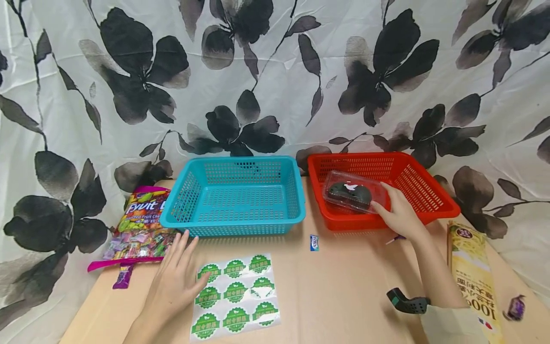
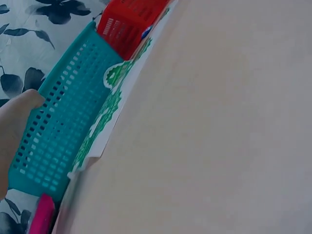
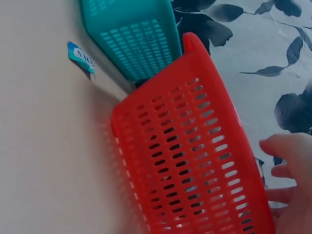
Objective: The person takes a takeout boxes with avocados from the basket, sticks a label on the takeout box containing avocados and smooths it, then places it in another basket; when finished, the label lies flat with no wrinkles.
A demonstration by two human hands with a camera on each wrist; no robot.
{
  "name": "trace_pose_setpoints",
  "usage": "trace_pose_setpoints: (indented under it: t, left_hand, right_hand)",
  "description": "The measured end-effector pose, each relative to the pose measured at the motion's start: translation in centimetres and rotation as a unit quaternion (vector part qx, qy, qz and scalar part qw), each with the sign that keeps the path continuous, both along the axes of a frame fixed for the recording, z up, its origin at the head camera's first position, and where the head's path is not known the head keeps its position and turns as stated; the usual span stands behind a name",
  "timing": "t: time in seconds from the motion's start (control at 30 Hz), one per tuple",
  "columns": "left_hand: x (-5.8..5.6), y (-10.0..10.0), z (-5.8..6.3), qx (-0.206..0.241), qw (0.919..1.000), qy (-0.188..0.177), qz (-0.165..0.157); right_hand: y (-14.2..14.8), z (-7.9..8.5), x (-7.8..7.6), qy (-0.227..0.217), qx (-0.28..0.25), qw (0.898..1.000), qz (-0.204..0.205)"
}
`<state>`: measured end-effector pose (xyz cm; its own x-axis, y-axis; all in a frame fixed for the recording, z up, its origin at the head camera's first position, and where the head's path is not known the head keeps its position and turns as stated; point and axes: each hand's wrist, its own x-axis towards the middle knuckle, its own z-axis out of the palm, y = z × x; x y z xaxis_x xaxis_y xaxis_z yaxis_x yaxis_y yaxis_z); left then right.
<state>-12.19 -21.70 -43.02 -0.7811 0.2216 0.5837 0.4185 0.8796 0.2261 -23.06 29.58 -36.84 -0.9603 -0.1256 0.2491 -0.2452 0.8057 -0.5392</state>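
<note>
One clear box [image 1: 350, 192], right end in right hand [image 1: 399, 212]

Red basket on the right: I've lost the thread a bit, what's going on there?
A person's right hand holds one end of a clear plastic box in the red basket. The left hand holds nothing, its fingers spread between the candy bag and the sticker sheet. The blue basket stands left of the red one.
</note>
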Motion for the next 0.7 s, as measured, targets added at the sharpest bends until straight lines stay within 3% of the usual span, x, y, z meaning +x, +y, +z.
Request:
trace_pose_setpoints:
  t: [0.23,0.43,0.57,0.7]
  left_hand:
    - [-0.1,1.0,-0.6,-0.012,0.9998,0.006,-0.017]
    - [-1.4,1.0,0.5,-0.041,0.9987,0.02,-0.022]
    - [-1.8,1.1,0.8,-0.04,0.9987,0.02,-0.026]
    - [-1.6,1.5,0.0,-0.034,0.9978,0.018,-0.053]
  right_hand:
    - [0.7,1.0,-2.1,-0.074,0.029,0.997,0.003]
    - [1.1,1.6,-3.8,-0.17,0.024,0.985,-0.022]
    - [1.2,1.5,-4.7,-0.214,-0.002,0.976,-0.042]
    - [1.5,1.2,-5.4,-0.237,-0.049,0.968,-0.059]
